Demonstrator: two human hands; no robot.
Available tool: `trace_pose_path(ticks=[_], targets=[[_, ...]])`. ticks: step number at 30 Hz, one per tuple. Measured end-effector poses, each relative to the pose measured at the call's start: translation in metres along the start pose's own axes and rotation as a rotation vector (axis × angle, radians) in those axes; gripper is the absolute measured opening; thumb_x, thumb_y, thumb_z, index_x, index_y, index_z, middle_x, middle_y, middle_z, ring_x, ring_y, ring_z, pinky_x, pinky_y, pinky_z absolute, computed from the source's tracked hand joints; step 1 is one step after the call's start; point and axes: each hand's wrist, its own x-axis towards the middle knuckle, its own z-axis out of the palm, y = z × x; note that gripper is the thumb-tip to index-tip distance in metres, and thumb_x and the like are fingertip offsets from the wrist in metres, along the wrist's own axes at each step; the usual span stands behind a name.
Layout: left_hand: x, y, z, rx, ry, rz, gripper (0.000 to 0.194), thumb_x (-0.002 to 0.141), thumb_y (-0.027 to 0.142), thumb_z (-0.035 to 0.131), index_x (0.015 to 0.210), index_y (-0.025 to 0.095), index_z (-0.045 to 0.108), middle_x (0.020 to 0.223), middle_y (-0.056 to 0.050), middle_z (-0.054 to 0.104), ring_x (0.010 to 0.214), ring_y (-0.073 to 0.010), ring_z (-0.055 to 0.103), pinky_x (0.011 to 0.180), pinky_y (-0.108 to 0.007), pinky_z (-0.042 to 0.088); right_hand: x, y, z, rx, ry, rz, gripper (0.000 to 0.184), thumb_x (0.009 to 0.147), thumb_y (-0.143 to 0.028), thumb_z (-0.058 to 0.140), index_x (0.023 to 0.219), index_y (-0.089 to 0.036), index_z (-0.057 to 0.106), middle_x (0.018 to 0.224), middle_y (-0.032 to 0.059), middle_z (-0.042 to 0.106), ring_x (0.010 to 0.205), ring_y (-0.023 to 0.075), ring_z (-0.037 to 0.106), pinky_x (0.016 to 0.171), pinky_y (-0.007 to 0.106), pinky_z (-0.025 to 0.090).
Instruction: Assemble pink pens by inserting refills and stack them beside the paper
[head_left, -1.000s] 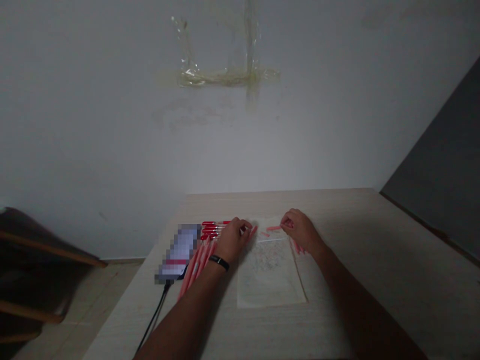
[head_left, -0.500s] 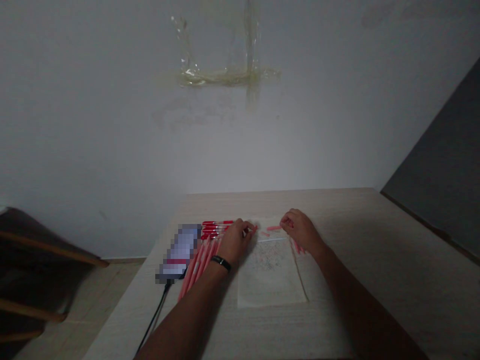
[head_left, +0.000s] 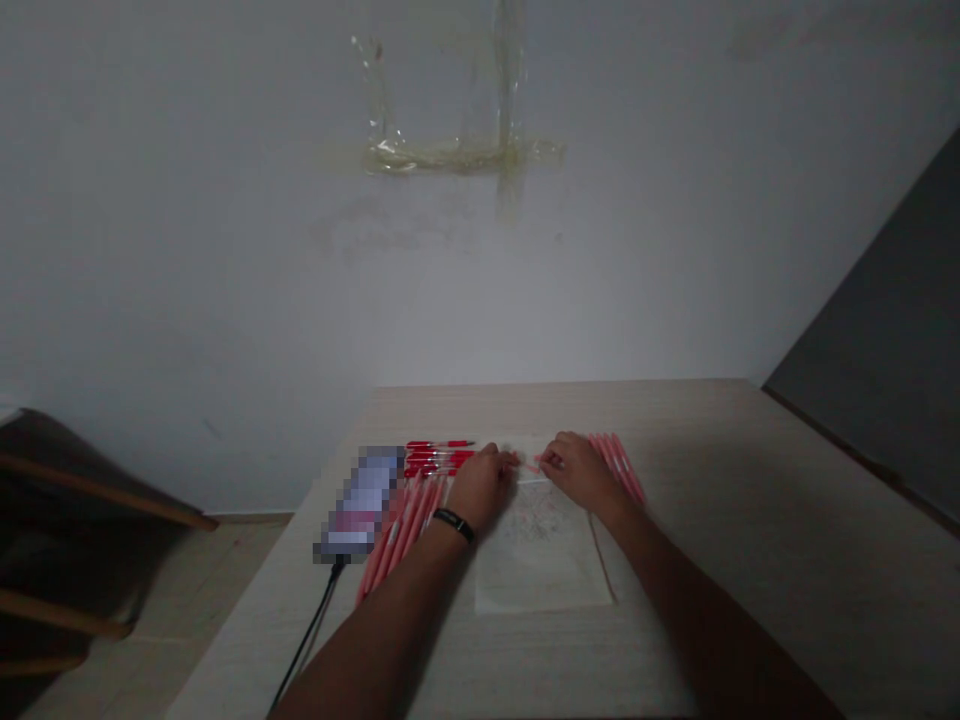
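- While the forearms rest low over the desk (head_left: 697, 430), both hands meet above its middle, probably to steady small work.
- The left hand (head_left: 480, 487) has its fingers bent together, the right hand (head_left: 576, 470) likewise; whether either grasps the pink strip (head_left: 530, 466) between them, I cannot tell.
- Beneath lies a pale, thin, flat sheet (head_left: 544, 580), its surface faintly speckled.
- Slim, smooth pink sticks (head_left: 397, 530) lie side by side near the left edge, perhaps to keep them within reach; more pink sticks (head_left: 619, 465) slant beyond the right wrist.
- Glossy red pens (head_left: 440, 457) lie crosswise beside a flat phone (head_left: 365, 500), likely parallel for order.
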Motion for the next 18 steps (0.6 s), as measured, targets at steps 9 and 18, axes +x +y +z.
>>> trace_pose_path(ticks=[9, 18], targets=[[0.0049, 0.0044, 0.0023, 0.103, -0.038, 0.005, 0.039, 0.102, 0.034, 0.038, 0.096, 0.019, 0.074, 0.091, -0.009, 0.064, 0.076, -0.0157, 0.062, 0.066, -0.025, 0.040, 0.0002, -0.0103, 0.0020, -0.048, -0.047, -0.005, 0.006, 0.085, -0.024, 0.072, 0.082, -0.018, 0.070, 0.085, 0.0047, 0.066, 0.089, 0.0198, 0.060, 0.081, 0.030, 0.042], [0.0042, 0.0017, 0.0029, 0.023, 0.015, 0.010, 0.024, 0.097, 0.025, 0.046, 0.093, 0.019, 0.069, 0.095, -0.008, 0.064, 0.078, -0.0155, 0.063, 0.069, -0.025, 0.043, -0.0005, -0.0105, 0.0042, 0.028, -0.016, 0.000, 0.006, 0.087, -0.018, 0.067, 0.082, -0.017, 0.066, 0.085, 0.0045, 0.066, 0.087, 0.0186, 0.060, 0.080, 0.029, 0.042]])
